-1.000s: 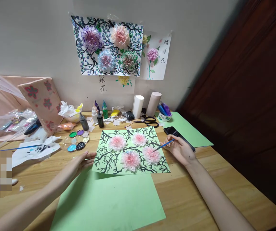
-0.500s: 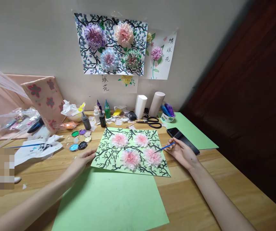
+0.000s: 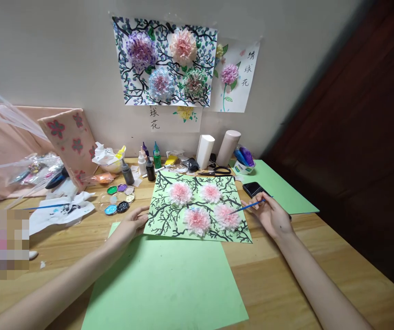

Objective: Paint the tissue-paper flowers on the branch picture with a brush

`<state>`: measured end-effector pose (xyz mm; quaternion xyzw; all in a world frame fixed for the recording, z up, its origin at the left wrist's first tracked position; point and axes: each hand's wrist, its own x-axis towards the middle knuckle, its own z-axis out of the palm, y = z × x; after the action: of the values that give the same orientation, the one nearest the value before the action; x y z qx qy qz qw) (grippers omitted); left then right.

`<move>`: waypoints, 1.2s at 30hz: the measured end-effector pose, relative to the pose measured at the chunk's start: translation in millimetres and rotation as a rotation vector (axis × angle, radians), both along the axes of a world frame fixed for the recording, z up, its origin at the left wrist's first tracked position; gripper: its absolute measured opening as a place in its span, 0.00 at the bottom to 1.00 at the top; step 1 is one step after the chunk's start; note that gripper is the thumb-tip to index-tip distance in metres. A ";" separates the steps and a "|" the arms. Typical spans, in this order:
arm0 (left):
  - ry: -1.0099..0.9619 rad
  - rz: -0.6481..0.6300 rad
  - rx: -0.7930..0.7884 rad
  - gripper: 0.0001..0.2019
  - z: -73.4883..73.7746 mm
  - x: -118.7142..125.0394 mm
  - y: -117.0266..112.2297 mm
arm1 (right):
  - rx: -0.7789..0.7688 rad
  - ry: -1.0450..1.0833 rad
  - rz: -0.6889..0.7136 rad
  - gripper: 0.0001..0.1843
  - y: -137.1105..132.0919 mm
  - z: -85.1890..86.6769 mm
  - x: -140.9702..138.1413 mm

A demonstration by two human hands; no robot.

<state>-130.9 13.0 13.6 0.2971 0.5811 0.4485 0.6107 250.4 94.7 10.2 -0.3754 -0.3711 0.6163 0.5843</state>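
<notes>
**Painted green paper sheet (image 3: 160, 215) with black branches and four pink tissue-paper flowers, lying mid-table under both hands.**

The sheet lies flat on the light wooden table (image 3: 286, 275), overlapping the far edge of a larger plain green sheet (image 3: 169, 284); left hand (image 3: 133, 224) rests on its left edge, fingers outstretched and gripping nothing, apparently to stop the paper sliding; right hand (image 3: 272, 217) pinches a thin blue-handled paintbrush (image 3: 250, 206) pen-fashion, fingers closed round the handle, tip at the lower-right flower (image 3: 226, 216), a hold suited to fine strokes; clear paint palette (image 3: 117, 201) sits just left of the sheet; black phone (image 3: 253, 189) lies just beyond the right hand; black scissors (image 3: 222, 172) and small paint bottles (image 3: 150, 167) sit nearer the wall.
</notes>
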 end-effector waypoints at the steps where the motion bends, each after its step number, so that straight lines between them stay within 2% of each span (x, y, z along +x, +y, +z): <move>1: 0.010 -0.006 -0.005 0.24 1.2 2.4 5.0 | 0.037 -0.024 -0.027 0.12 1.6 -0.4 -1.4; 4: 0.028 -0.017 -0.001 0.22 3.0 8.6 23.9 | 0.110 -0.075 -0.076 0.12 7.8 -2.6 -6.3; 10: 0.067 0.000 0.021 0.20 3.6 12.8 57.3 | 0.138 -0.119 -0.104 0.13 19.3 -14.3 -16.0; 12: 0.102 0.006 0.036 0.20 4.9 13.2 58.0 | 0.127 -0.129 -0.099 0.13 20.1 -18.4 -17.9; 15: 0.169 0.037 0.078 0.21 6.3 12.1 44.7 | 0.126 -0.137 -0.109 0.12 17.8 -19.5 -18.7; 17: 0.314 0.033 0.181 0.21 6.8 7.2 27.8 | 0.147 -0.135 -0.130 0.11 13.8 -16.8 -19.1; 21: 1.026 -0.085 0.546 0.24 8.5 -21.0 -9.2 | 0.192 -0.121 -0.162 0.10 0.8 -10.0 -26.1; 24: 1.378 -0.026 0.670 0.30 8.4 -54.1 -26.4 | 0.203 -0.156 -0.151 0.10 -12.4 -7.8 -37.8; 27: 1.540 0.022 0.621 0.37 4.6 -84.0 -33.7 | 0.209 -0.213 -0.098 0.12 -25.4 -6.7 -49.4; 29: 1.574 0.021 0.555 0.37 1.8 -97.7 -34.7 | 0.205 -0.257 -0.056 0.12 -32.3 -6.1 -55.6; 33: 1.572 0.035 0.375 0.24 2.8 -114.7 -25.2 | 0.171 -0.327 -0.049 0.14 -40.8 -6.0 -66.5; 36: 1.604 -0.009 0.297 0.19 9.4 -125.6 -6.4 | 0.149 -0.382 -0.005 0.15 -44.3 -6.5 -72.6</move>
<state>-256.5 6.6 23.0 0.6079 0.7750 0.1693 -0.0349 177.9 50.4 3.7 -0.4422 -0.5190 0.5032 0.5309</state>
